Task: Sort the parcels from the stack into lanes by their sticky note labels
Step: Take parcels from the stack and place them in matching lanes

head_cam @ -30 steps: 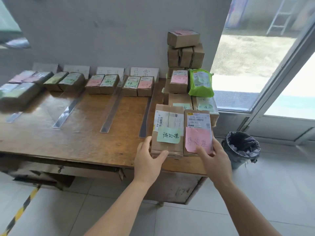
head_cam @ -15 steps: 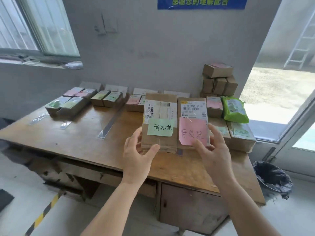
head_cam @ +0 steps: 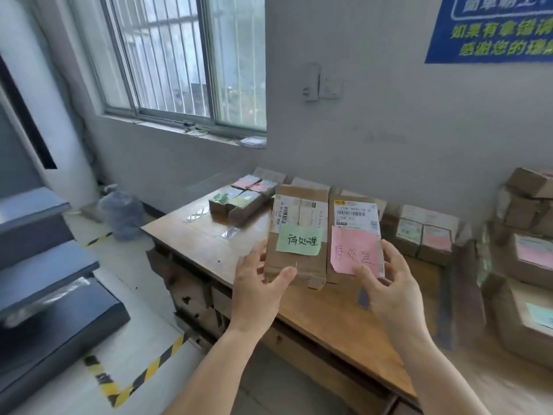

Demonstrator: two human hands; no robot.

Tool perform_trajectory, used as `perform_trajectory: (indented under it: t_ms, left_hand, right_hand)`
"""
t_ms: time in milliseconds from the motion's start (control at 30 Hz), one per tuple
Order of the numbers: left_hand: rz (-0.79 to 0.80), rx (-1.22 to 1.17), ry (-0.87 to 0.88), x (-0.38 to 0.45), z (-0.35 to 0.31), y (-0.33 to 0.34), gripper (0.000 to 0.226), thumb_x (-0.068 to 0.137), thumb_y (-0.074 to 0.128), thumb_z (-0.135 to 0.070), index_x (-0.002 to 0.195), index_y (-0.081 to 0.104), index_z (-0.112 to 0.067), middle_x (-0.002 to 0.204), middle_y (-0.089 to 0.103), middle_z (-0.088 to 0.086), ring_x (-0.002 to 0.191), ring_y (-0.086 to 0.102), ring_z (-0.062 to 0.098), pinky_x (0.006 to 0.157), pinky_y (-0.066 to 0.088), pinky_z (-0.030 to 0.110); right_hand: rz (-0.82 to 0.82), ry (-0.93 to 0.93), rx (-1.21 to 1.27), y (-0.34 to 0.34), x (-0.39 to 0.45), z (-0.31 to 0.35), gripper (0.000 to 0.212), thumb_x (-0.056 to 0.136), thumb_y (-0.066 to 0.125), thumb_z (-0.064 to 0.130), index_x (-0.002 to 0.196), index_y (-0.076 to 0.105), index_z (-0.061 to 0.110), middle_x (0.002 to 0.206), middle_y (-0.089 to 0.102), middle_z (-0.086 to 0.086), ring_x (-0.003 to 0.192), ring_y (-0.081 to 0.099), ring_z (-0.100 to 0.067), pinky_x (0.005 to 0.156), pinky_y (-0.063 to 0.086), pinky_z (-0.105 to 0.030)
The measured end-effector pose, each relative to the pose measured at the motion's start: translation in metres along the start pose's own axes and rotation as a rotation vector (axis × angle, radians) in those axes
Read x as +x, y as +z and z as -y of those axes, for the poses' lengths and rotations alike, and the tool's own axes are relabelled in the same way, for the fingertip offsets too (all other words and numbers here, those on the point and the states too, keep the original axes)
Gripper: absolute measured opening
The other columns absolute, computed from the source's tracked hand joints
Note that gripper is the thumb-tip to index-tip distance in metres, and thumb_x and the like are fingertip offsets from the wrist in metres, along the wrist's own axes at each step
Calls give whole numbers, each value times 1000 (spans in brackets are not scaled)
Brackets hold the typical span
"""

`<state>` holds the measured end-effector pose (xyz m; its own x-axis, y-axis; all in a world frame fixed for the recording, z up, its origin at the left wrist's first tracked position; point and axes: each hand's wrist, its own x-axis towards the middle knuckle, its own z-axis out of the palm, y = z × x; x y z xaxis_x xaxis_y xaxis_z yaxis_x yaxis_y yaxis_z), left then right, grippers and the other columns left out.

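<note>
While aloft, left hand (head_cam: pixel 258 290) fingers (head_cam: pixel 281 275) around green-note parcel (head_cam: pixel 296 235).

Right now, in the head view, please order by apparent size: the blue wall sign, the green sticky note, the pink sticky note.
1. blue wall sign, though cropped.
2. pink sticky note.
3. green sticky note, only slightly smaller.

Fingers of left hand (head_cam: pixel 258 290) hidden behind green-note parcel (head_cam: pixel 296 235). Lower corner of pink note (head_cam: pixel 354 254) covered by right thumb. Stack (head_cam: pixel 528 205) cut off by right edge, blurred. Far parcels' (head_cam: pixel 242 199) notes too small to read. Poster (head_cam: pixel 490 28) cropped at top and right.
</note>
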<state>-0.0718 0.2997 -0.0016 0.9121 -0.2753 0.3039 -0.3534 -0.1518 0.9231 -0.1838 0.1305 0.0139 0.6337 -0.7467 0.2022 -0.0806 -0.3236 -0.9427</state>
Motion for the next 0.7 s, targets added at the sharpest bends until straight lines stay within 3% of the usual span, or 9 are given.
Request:
perform_trajectory:
  t_ms: [133, 267, 333, 433, 600, 700]
  left_hand:
    - [-39, 3, -49, 35, 17, -20, 62, 81, 71, -37, 136, 42, -40, 118, 46, -18, 110, 47, 2, 89, 45, 22]
    - [-43, -6, -71, 81, 38, -33, 58, 82, 70, -35, 133, 43, -43, 115, 45, -20, 106, 46, -1, 77, 41, 13]
    - [-50, -5, -77, 108, 48, -39, 56, 84, 68, -35, 133, 43, -44, 117, 47, -20, 106, 47, 0, 75, 43, 14]
    - [-73, -10, -101, 155, 61, -50, 52, 87, 65, -33, 134, 45, -41, 120, 51, -16, 108, 51, 7, 81, 48, 20]
    - [-175, 49, -125, 231, 83, -81, 35, 93, 56, -27, 123, 49, -45, 104, 56, -24, 93, 57, -3, 63, 45, 8]
    - [-231, 113, -179, 269, 104, -112, 35, 95, 53, -27, 126, 48, -42, 104, 59, -19, 92, 59, 2, 69, 49, 20]
  right_hand:
    - [56, -7, -25, 43, 23, 9, 67, 80, 65, 47, 139, 35, 42, 119, 61, 10, 100, 59, -18, 85, 53, -53]
    - [82, -16, -32, 86, 60, 8, 66, 81, 65, 47, 139, 34, 42, 115, 57, 15, 98, 54, -12, 90, 48, -50]
    - [97, -9, -15, 109, 84, 7, 65, 80, 65, 47, 136, 35, 44, 109, 57, 19, 92, 54, -4, 83, 50, -40]
    - [135, -18, 23, 145, 120, 10, 61, 77, 65, 50, 130, 36, 50, 101, 58, 27, 82, 55, 7, 64, 44, -14]
    - [247, -78, 4, 217, 171, 24, 65, 83, 67, 41, 139, 33, 41, 91, 48, 39, 78, 49, 24, 52, 41, -4]
    - [352, -110, -8, 265, 188, 32, 64, 87, 65, 35, 142, 31, 35, 95, 51, 35, 78, 46, 31, 55, 36, 5]
